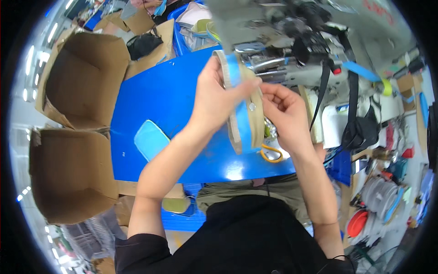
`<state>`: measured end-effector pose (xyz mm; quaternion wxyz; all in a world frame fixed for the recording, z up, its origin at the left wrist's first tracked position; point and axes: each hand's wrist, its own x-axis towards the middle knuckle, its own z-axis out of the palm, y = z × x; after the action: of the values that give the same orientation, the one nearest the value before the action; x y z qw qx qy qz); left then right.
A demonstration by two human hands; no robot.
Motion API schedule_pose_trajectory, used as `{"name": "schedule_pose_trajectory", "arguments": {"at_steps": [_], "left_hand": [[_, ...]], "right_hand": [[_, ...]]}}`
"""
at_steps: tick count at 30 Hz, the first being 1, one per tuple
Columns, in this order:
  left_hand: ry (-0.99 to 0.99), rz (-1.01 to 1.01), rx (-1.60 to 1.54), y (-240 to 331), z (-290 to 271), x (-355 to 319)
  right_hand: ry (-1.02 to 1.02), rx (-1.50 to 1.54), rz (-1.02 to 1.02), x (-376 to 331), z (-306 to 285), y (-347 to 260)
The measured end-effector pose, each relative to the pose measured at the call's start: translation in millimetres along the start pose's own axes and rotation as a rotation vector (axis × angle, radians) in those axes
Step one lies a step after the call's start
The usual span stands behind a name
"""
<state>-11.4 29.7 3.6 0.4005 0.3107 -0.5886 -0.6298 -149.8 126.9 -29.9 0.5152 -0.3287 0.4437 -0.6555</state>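
My left hand [214, 98] is closed round a curved fabric piece [243, 125], beige with a light blue stripe along it and a small round shiny spot on its side. The piece stands on edge above the blue table, its far end rising past my left fingers. At its right edge, my right hand [285, 112] pinches with curled fingers; the exact grip is partly hidden. Just below the piece lie orange scissor-like handles [272, 154]. A light blue rounded fabric piece [151, 139] lies flat left of my left forearm.
A sewing machine [292, 50] stands at the far right of the blue table [155, 100]. Two open cardboard boxes [84, 77] adjoin its left side. A blue bin [182, 39] with fabric pieces is at the back. Black straps [353, 96] hang at right.
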Motion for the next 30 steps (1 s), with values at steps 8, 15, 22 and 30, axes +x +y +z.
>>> {"name": "schedule_pose_trajectory", "arguments": {"at_steps": [8,15,22,30], "left_hand": [[0.118,0.397,0.177,-29,10,-51],[0.073,0.405,0.283,-30,8,-58],[-0.016,0.442,0.41,-21,-7,-49],[0.222,0.636,0.466,-32,0,-50]], "right_hand": [[0.093,-0.074,0.045,-28,-7,4],[0.093,-0.079,0.061,-33,4,3],[0.141,-0.035,0.032,-34,11,8],[0.17,-0.082,0.028,-39,15,13]]}}
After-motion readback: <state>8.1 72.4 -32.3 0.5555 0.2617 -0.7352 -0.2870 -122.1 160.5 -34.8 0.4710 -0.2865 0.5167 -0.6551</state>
